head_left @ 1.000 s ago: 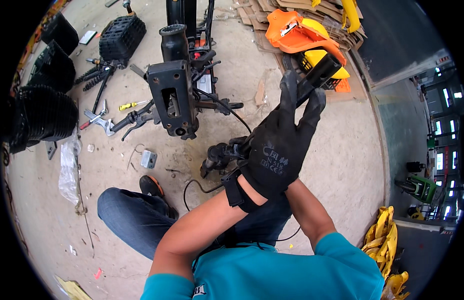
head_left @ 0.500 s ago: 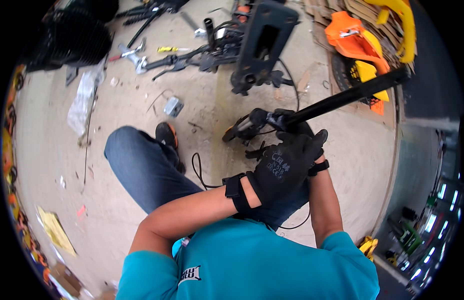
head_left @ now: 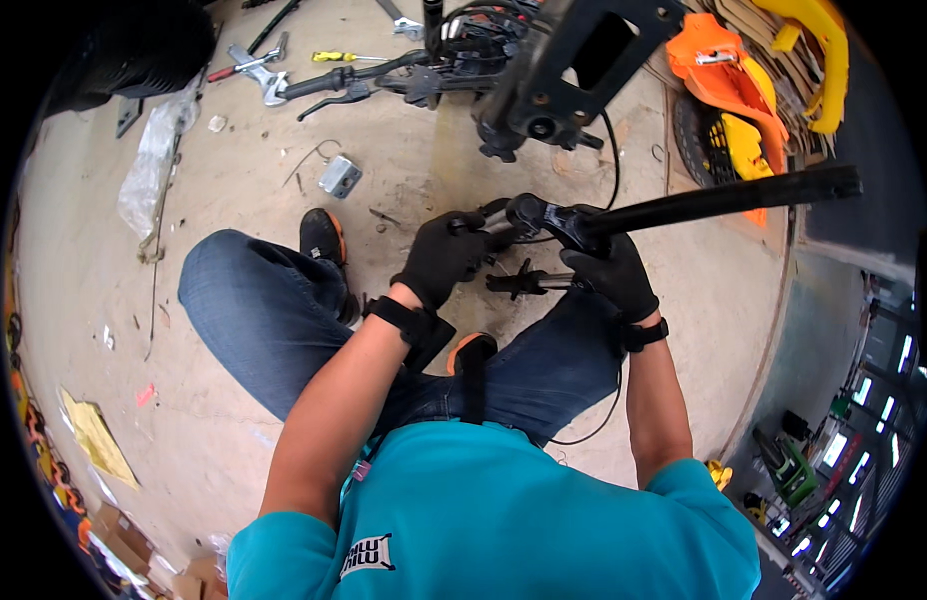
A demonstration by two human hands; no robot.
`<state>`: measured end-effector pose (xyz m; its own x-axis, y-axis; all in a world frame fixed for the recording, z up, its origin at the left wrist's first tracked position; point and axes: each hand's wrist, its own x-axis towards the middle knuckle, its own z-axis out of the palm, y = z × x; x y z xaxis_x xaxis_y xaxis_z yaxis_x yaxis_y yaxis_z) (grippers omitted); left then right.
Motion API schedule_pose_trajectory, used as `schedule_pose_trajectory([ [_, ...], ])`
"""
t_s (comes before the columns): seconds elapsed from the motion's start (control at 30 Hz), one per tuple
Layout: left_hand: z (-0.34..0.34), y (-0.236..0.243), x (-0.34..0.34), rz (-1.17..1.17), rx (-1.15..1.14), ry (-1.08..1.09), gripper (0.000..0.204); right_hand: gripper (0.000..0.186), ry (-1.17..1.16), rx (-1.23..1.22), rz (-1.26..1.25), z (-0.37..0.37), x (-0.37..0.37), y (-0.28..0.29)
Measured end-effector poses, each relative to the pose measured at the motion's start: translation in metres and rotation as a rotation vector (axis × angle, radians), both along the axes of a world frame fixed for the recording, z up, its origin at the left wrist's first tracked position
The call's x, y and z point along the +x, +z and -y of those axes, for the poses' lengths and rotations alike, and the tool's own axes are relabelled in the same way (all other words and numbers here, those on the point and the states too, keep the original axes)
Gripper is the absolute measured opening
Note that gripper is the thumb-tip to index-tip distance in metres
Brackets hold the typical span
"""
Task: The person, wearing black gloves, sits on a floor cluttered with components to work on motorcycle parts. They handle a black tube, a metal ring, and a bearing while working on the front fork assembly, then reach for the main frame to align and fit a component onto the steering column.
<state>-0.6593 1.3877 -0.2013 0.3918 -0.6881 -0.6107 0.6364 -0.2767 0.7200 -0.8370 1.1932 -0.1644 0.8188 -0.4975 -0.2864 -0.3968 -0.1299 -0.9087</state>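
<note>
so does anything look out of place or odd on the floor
Crumpled clear plastic and a yellow sheet lie like litter on the floor, to the left; a grey wrench and a yellow screwdriver look strewn rather than stowed.

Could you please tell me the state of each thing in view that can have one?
Black fork: tilted, long tube pointing right.
Left hand: gloved, fingers curled around one fork leg.
Right hand: gloved, fingers closed around the fork near its crown.
Yellow screwdriver: lying on the floor.
Metal block: lying loose on the floor.
Clear plastic wrap: crumpled on the floor.
Yellow sheet: creased, on the floor.
</note>
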Motion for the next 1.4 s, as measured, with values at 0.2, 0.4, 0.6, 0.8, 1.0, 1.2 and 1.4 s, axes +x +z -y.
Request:
schedule_pose_trajectory([
  [0.2, 0.001, -0.018, -0.004, 0.049, -0.224, -0.230, 0.029, 0.063, -0.030, 0.014, 0.028, -0.006, -0.004, 0.006],
  [0.4, 0.015, -0.034, -0.027, 0.067, -0.379, -0.206, 0.027, 0.063, -0.023, -0.009, 0.001, -0.005, -0.012, -0.005],
  [0.6, -0.004, -0.050, -0.015, 0.949, -0.120, -0.530, 0.022, 0.059, -0.103, -0.072, -0.056, -0.011, -0.014, -0.004],
  [0.8, -0.007, -0.088, 0.012, 1.452, -0.232, -0.278, 0.019, 0.048, -0.054, -0.106, -0.061, -0.002, -0.015, -0.016],
  [1.0, 0.000, -0.069, 0.031, -0.375, -0.382, 0.114, 0.038, 0.047, -0.059, 0.034, -0.072, 0.001, -0.012, -0.014],
  [1.2, -0.011, -0.072, 0.023, 0.955, -0.214, -0.356, 0.039, 0.048, -0.064, 0.166, 0.005, 0.001, -0.007, -0.020],
  [1.4, 0.004, -0.055, 0.007, 0.005, -0.220, -0.079, 0.027, 0.049, -0.020, 0.043, 0.020, 0.003, -0.015, -0.026],
])
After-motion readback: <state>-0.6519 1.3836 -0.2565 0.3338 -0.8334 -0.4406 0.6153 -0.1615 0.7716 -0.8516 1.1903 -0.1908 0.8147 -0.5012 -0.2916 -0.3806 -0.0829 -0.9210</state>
